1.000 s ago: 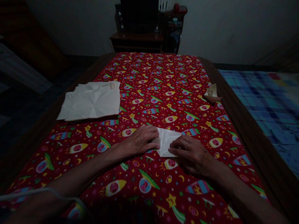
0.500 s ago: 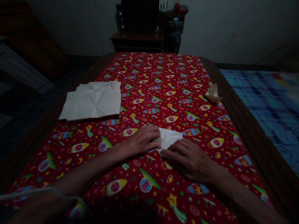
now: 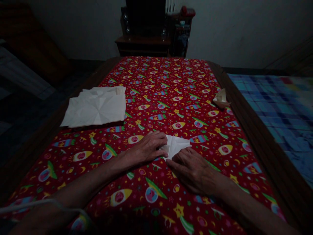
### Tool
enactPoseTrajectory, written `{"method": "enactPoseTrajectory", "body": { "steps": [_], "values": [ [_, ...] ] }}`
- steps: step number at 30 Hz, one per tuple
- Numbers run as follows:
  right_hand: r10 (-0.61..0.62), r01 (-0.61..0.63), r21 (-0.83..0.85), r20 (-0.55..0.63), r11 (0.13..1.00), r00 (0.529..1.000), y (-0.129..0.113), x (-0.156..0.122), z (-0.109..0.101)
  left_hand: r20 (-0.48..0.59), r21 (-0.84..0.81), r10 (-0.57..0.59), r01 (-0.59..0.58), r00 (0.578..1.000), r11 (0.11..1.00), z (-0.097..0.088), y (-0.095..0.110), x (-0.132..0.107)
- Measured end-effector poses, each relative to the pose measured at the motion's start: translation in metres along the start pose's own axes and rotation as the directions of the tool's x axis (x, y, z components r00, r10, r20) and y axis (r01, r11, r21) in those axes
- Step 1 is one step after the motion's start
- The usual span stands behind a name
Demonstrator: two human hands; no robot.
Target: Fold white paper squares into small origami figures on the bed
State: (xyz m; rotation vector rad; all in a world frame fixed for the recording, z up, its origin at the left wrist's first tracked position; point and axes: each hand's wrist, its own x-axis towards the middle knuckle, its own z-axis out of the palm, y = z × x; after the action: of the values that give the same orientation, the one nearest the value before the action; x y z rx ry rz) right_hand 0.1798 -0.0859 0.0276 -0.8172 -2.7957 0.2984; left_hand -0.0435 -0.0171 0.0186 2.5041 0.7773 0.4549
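Observation:
A small piece of folded white paper (image 3: 179,143) lies on the red patterned tablecloth in front of me, with a crease running down it. My left hand (image 3: 153,146) covers its left end, fingers bent and closed on it with the thumb at its near side. At the near right edge, my right hand (image 3: 192,166) is closed on the paper, fingers curled and the index finger reaching to the lower corner. Both hands hide part of the paper.
A stack of creased white sheets (image 3: 97,106) lies at the left. Near the right edge stands a small folded paper shape (image 3: 221,98). A white cable (image 3: 31,203) crosses my left forearm. Beyond the tablecloth (image 3: 156,75) are a dark screen (image 3: 146,16) and a wooden stand (image 3: 144,40).
My right hand has shifted very slightly down and left along the paper's near edge. My left hand keeps its place on the paper. The whole view has shifted a little.

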Motion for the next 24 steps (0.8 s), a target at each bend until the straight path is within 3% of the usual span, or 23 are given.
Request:
{"method": "enactPoseTrajectory", "body": {
  "steps": [14,19,24],
  "values": [
    [-0.008,0.007,0.012,0.037,1.000,0.999,-0.001,0.002,0.000,-0.114,-0.144,-0.095,0.078,0.989,0.986,0.000,0.003,0.000],
    [-0.011,0.010,0.015,0.023,1.000,1.000,-0.002,0.001,0.001,-0.112,-0.119,-0.102,0.088,0.989,0.989,-0.003,0.009,0.000],
    [0.059,-0.059,-0.002,-0.038,0.998,0.998,0.000,0.002,0.003,-0.133,0.045,-0.119,0.126,0.984,0.991,-0.003,0.010,-0.001]
  ]
}}
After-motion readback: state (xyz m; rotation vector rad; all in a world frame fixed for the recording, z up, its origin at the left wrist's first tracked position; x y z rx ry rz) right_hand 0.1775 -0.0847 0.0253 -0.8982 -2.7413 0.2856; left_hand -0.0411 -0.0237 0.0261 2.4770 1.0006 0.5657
